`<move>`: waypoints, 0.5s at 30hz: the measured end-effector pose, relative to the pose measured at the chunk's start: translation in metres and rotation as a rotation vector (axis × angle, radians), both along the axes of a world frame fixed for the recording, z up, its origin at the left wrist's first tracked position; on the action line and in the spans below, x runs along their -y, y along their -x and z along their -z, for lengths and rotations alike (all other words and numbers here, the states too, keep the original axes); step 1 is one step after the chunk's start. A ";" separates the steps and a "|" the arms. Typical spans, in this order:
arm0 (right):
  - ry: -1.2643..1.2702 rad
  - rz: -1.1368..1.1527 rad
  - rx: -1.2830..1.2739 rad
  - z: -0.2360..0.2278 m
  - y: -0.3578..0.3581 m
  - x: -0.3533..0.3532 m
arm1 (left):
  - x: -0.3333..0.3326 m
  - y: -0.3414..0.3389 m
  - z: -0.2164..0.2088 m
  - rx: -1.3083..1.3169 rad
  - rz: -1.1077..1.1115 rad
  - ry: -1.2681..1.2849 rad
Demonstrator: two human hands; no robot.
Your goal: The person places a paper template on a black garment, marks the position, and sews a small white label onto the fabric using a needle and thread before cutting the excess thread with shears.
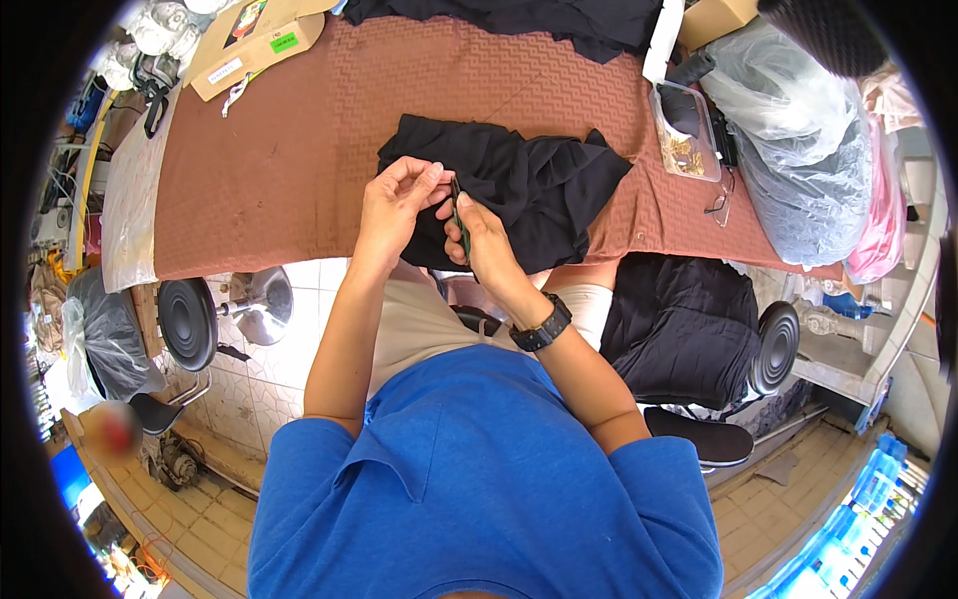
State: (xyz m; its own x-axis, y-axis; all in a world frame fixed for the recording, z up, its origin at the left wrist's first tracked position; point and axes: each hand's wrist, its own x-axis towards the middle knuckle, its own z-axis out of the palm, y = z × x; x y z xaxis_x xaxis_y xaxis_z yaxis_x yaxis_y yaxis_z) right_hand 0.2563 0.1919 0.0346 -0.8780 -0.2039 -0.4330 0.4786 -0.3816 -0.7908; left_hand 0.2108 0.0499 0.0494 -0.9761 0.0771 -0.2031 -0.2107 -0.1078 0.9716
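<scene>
A crumpled piece of black cloth (539, 190) lies at the table's near edge and hangs partly over it toward my lap. Above its left part, my left hand (397, 205) is closed in a pinch, thumb against fingertips; whatever it holds is too small to make out. My right hand (485, 238) grips slim, dark green thread snips (456, 190), their narrow tip pointing away from me and close beside the left fingertips. A black watch sits on my right wrist.
A brown patterned cloth covers the table (269, 150). At its far left lies an opened cardboard box (261, 50); more black fabric (519, 18) is at the back. To the right are a clear plastic box (687, 150) of small brass-coloured pieces, glasses (720, 205) and a large plastic-wrapped bundle (798, 150).
</scene>
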 end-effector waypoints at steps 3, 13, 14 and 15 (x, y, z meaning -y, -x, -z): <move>0.013 0.007 -0.024 -0.001 0.001 0.000 | 0.000 0.000 0.000 0.006 0.002 -0.001; 0.106 0.013 0.010 0.002 0.003 -0.001 | 0.000 -0.003 0.001 -0.001 0.028 0.016; 0.112 0.015 0.007 0.003 0.003 -0.001 | 0.000 -0.003 0.001 -0.005 0.041 0.019; 0.118 0.017 0.005 0.004 0.003 -0.001 | 0.001 -0.003 0.002 -0.010 0.054 0.021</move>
